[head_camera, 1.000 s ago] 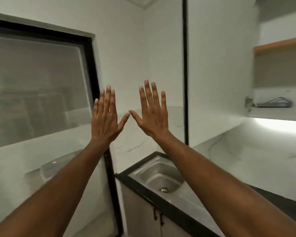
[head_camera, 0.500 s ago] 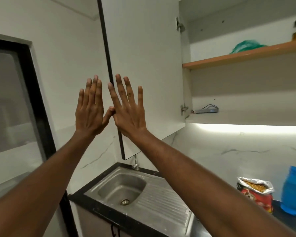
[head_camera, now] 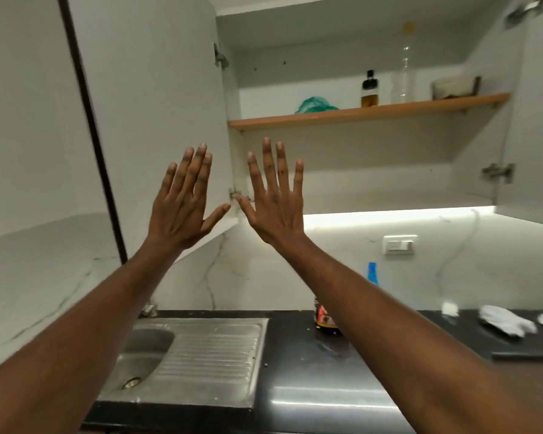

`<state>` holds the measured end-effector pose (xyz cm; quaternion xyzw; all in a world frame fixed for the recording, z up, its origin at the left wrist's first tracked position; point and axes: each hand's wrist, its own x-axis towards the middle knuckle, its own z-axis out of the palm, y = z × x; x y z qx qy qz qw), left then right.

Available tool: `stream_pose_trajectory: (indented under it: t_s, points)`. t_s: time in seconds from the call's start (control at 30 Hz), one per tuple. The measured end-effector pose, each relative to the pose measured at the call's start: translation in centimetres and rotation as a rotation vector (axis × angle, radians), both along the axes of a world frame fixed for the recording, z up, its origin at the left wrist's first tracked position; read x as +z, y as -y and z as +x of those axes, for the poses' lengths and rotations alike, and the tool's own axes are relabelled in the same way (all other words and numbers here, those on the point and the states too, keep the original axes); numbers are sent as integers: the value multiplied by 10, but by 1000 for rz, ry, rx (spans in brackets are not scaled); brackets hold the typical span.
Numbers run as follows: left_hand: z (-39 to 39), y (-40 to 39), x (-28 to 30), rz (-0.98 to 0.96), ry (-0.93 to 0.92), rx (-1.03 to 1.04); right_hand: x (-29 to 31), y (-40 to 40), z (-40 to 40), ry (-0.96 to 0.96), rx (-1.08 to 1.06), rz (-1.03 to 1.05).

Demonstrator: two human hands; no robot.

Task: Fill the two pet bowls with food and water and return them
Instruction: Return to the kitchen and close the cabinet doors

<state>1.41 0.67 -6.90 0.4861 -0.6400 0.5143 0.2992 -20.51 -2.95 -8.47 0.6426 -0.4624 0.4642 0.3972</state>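
Observation:
My left hand [head_camera: 182, 208] and my right hand [head_camera: 275, 203] are raised side by side in front of me, backs toward the camera, fingers spread, holding nothing. Behind my right forearm on the black counter [head_camera: 320, 396] stands a red food bag [head_camera: 325, 321], mostly hidden. A blue water bottle [head_camera: 372, 274] shows just above that arm against the wall. No pet bowl is in view.
An upper cabinet stands open, its left door [head_camera: 151, 120] swung out beside my hands and its right door [head_camera: 536, 120] at the frame edge. A wooden shelf [head_camera: 367, 112] carries bottles, a green bag and a container. A steel sink [head_camera: 182, 358] lies below left. Crumpled white items [head_camera: 502, 324] lie on the counter, right.
My view has swung right from the window to face the open cabinet and counter. My hands stay raised and spread, with the thumbs now slightly apart.

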Motion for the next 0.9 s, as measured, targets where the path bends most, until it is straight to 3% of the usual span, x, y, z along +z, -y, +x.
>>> stream_pose_trajectory:
  t_s: [0.33, 0.6, 0.77, 0.9]
  points:
    - [-130, -1, -2, 0, -75, -215, 5, -48, -180, -38, -267, 45]
    - [-132, -24, -2, 31, -123, -160, 12, -79, -306, -13, -411, 56]
    - [-132, -50, -5, 68, -164, -109, 13, -105, -365, -22, -418, 107]
    - [-173, -79, -3, 101, -173, -81, 8, -126, -374, -41, -308, 205]
